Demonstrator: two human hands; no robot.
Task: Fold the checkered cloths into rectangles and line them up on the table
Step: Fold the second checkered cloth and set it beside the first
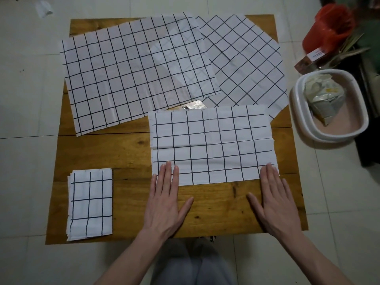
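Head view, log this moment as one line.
left hand flat on half-folded checkered cloth | right hand flat on same cloth | small folded checkered rectangle at near-left

Place: a room in a home.
Floor: pale glazed tile floor [24,95] all around.
Furniture: low wooden desk [123,157] of rough planks.
Clutter right of the fingers [271,173]: white plastic basin [358,122] with a crumpled bag, red plastic bag [327,27], small carton [308,60].

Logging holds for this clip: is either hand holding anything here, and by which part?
Nothing is held. Both the left hand and right hand lie flat, straight fingertips pressing the near edge of the half-folded cloth.
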